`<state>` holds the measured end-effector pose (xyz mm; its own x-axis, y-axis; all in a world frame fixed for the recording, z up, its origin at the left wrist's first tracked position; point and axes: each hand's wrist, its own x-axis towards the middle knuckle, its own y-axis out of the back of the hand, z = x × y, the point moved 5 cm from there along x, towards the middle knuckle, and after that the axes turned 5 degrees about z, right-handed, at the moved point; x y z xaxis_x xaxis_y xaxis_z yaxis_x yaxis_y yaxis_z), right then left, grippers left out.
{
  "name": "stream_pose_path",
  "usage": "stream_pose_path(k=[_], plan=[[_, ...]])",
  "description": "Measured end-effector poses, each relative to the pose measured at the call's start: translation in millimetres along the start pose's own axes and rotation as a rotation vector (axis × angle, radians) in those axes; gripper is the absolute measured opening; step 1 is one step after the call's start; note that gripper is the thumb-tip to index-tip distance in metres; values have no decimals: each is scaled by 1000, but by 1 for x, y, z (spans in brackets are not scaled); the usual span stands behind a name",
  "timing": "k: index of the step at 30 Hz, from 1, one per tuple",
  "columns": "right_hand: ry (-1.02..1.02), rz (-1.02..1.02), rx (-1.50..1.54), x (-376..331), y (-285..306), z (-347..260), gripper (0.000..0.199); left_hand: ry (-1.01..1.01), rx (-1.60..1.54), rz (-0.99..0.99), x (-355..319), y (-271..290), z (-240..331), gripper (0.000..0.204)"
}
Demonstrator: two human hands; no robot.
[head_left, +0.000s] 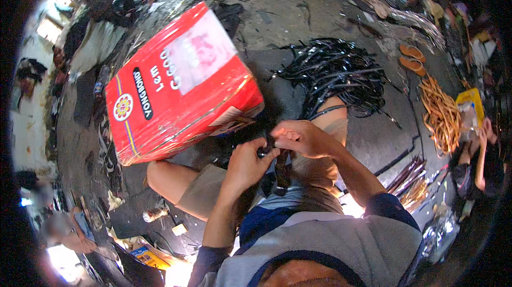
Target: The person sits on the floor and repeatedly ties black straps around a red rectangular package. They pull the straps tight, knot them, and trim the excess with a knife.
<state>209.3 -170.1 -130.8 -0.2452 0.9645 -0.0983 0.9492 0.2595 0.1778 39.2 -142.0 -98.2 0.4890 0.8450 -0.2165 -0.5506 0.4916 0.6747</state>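
Observation:
Both of my hands meet above my lap around a dark, glossy strap (282, 172). My left hand (250, 161) is closed on it, with a small shiny bit showing by the thumb. Close beside it, my right hand (301, 138) has its fingers curled in at the same strap. One length of the strap dangles below the hands; the part between the fingers is mostly hidden. Just beyond my left hand, a large red box-shaped tin (170, 95) leans tilted over my left knee. A heap of black glossy straps (336, 76) lies past my right hand.
Tan straps (440, 113) are bundled on the floor at the right, by orange sandals (412, 60) and a yellow packet (471, 103). Other people sit at the far right and lower left. Thin brown strips (410, 183) lie right of my arm. Scraps litter the floor.

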Motion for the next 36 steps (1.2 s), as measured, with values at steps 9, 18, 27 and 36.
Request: stream_pose_path(k=[9,18,27,36], plan=[[540,114,-408,1,18,-151,12,-192,-207,324,-46,38,7,33],[302,-8,-384,78,79,-222,16,-98,-714,824,-125,190,-65,6],[552,-421,-479,111,-63,-265,15,-136,-927,364,-69,176,10,62],[176,-268,-429,167,37,-228,17,-21,-283,547,-105,311,-90,15]])
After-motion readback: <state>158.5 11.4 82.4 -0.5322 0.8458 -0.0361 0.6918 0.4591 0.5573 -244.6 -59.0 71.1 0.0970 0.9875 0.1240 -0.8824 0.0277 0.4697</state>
